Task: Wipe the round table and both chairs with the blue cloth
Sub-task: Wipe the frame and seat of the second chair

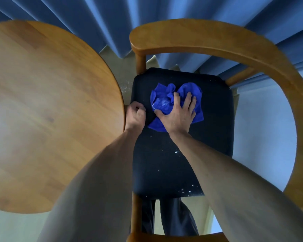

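**Blue cloth pressed to chair seat**

Nearest, at 6 o'clock: dark trouser legs (171, 217) below the front edge of the seat, beside a wooden front rail of the chair.

Rising from 7 and 5 o'clock: two bare forearms, reaching up onto the dark seat cushion (215, 137). White specks scattered over the cushion's near half, thickest toward 5 o'clock along the front edge.

At centre: right hand (177, 114) laid flat on the crumpled blue cloth (162, 100), fingers spread and slightly bent, pressing the fabric down onto the cushion; thumb out toward 9 o'clock on the cloth's edge. Whitish smear visible on the cloth just beside the thumb.

Just toward 9 o'clock of that: left hand (136, 116), fingers curled over the cushion's left edge, gripping it, in the narrow gap beside the table.

Filling 8 to 11 o'clock: round table (47, 105), wooden top, rim just beside the seat.

From 12 round to 4 o'clock: curved wooden armrest-and-back rail of the chair (234, 44), wrapping the seat.

Farthest, across 10 to 2 o'clock: pleated blue curtain (101, 20), with pale floor and more white specks showing at its foot.
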Demonstrator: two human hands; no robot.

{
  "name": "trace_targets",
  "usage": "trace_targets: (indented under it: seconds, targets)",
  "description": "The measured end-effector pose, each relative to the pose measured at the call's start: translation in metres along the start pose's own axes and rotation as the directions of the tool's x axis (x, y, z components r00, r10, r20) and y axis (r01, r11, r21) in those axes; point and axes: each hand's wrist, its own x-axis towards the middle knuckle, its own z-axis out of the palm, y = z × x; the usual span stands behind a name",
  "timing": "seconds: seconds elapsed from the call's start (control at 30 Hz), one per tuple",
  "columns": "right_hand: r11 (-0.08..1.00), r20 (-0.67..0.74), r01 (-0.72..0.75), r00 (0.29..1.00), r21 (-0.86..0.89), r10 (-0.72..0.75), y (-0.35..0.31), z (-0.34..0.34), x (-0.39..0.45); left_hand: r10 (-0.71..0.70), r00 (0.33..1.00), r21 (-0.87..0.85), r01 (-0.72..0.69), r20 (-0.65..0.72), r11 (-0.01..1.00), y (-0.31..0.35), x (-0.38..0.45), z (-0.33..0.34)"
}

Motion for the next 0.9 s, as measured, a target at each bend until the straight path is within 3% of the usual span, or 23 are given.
trace_targets:
  seconds: [0.17, 0.33, 0.47, 0.7, 0.9]
  targets:
    - [1.000, -0.031, 0.021, 0.999, 0.021, -0.020, 0.000, 0.004, -0.001, 0.008, 1.000, -0.011, -0.008, -0.027, 1.000, 0.000, 0.013, -0.029]
    - [0.991, -0.069, 0.116, 0.991, 0.061, -0.112, -0.010, 0.010, 0.004, -0.062, 0.998, 0.190, 0.060, 0.002, 0.980, -0.012, 0.026, -0.047]
    - [0.983, -0.111, 0.171, 0.980, 0.070, -0.162, -0.040, 0.015, 0.016, -0.074, 0.995, 0.277, 0.091, -0.074, 0.956, 0.002, 0.026, -0.034]
    - [0.935, -0.109, 0.348, 0.934, 0.073, -0.340, -0.061, 0.009, 0.049, 0.068, 0.987, 0.460, 0.007, -0.146, 0.888, 0.010, 0.026, 0.001]
    - [0.922, 0.002, 0.385, 0.923, -0.038, -0.385, -0.042, 0.003, 0.067, 0.217, 0.965, 0.565, -0.100, -0.145, 0.819, 0.020, 0.030, 0.020]
